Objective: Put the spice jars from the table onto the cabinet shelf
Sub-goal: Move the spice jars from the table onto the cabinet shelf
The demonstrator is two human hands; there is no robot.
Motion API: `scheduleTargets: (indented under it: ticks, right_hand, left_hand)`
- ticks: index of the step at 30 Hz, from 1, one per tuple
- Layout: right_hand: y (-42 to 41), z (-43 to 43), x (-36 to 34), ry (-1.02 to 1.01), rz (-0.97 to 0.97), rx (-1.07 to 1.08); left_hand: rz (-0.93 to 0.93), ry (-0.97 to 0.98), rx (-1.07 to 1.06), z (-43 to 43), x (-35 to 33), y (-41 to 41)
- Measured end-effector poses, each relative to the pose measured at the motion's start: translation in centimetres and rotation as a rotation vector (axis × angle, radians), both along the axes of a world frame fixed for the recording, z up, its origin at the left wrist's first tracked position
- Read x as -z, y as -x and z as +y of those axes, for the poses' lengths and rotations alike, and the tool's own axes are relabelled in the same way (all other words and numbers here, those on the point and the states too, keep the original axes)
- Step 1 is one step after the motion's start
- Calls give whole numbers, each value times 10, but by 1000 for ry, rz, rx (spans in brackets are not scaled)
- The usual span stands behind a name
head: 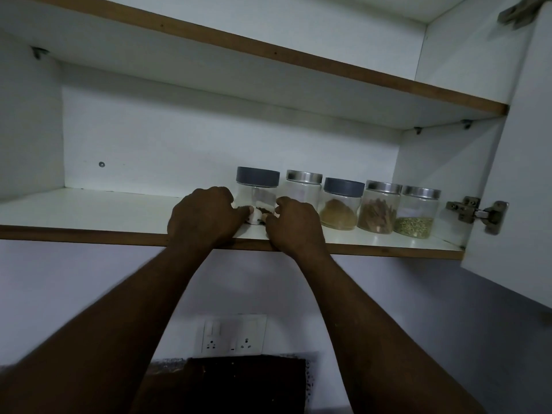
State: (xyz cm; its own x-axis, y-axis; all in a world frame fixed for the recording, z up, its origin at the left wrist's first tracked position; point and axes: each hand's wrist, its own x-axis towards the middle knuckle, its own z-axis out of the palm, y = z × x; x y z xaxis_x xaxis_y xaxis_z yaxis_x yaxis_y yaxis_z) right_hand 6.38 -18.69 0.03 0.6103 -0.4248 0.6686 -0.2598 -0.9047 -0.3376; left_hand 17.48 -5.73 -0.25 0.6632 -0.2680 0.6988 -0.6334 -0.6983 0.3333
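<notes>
Several glass spice jars stand in a row on the white cabinet shelf (89,213). The leftmost jar (258,189) has a grey lid and a little dark spice at the bottom. My left hand (203,218) and my right hand (294,227) rest on the shelf's front edge, their fingertips touching this jar's base from either side. To the right stand a steel-lidded jar (304,186), a grey-lidded jar of brown powder (342,204), a steel-lidded jar of brown sticks (379,207) and a steel-lidded jar of green seeds (416,213).
An upper shelf (268,52) hangs above. The open cabinet door (522,174) with its hinge (475,213) is at the right. Below, a wall socket plate (233,334) sits above a dark board (239,383).
</notes>
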Motion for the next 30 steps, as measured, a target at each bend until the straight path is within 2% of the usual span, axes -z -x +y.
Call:
scheduleTargets:
  ticks: [4,7,21,24,28,30]
  right_hand:
    - [5,3,6,-17,-151,9]
    - [6,2,4,12,-144,-1]
    - [0,-5,2,52,14,25]
    - [-2,-6,5,40,-50,32]
    - [3,-3,9,19,-248,-19]
    - [10,-2,8,3,-252,-62]
  left_hand:
    - [261,-152,191,-1,-10,-7]
    - [319,-172,333,-1,-16,-6]
    - [240,-186,274,0,-12,-2]
    - [195,-153,193,-1,-9,-2]
    - [131,-20,106,0,-6,9]
    - [113,3,108,7,-2,20]
